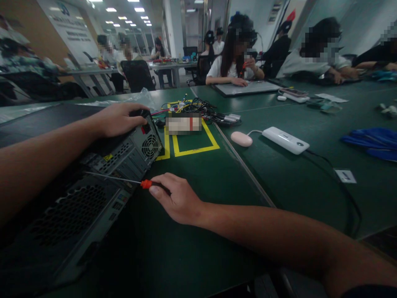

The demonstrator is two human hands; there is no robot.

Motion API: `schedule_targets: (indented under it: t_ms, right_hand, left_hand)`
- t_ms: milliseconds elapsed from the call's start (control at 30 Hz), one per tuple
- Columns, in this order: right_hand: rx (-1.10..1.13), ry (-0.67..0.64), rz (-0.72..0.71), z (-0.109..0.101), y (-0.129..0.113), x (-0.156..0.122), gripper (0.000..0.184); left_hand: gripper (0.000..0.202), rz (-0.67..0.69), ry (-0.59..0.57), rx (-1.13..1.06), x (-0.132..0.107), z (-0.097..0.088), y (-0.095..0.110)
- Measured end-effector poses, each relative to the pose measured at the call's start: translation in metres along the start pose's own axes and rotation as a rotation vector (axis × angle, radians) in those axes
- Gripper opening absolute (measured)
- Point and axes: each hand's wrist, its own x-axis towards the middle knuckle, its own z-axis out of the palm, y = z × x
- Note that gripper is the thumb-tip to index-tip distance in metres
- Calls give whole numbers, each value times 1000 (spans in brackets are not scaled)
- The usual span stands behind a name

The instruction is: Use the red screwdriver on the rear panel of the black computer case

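A dark desktop computer case (133,155) lies on the green table at the left, its metal back panel with a round fan grille facing me. My left hand (122,118) holds the case at its far upper corner, fingers bent over the edge and partly hidden. In my right hand (178,198) is a screwdriver (146,183) with a red and black handle, fingers closed round it. Its long thin shaft points left across the back panel. The tip ends near a dark gap by the panel, and I cannot tell whether it touches a screw.
Bundled cables (201,107) lie beyond the case near yellow tape (214,142). A pink mouse-shaped object (241,139) is wired to a white power bank (285,140). Blue cloth or cord (372,142) lies at right. Across the table a person (237,62) works at a flat panel (248,88).
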Motion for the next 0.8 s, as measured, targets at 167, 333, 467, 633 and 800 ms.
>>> schedule_targets:
  t_ms: [167,333,467,633,800]
  right_hand:
    - [58,2,3,0,-2,-3,25]
    - [37,-22,43,1,0,-3,25]
    - [54,-28,55,0,0,-2,19]
    - [64,-23,59,0,0,-1,18]
    - [52,-40,73,-1,-2,-1,18]
  left_hand:
    - [89,-4,-24,-44,0,0,1]
    - [91,-19,-9,-21,0,1,1]
    - [87,-14,-12,-15,-1,0,2]
    - [86,5,-7,-12,0,0,1]
    - [85,-5,-16,3,0,-1,1]
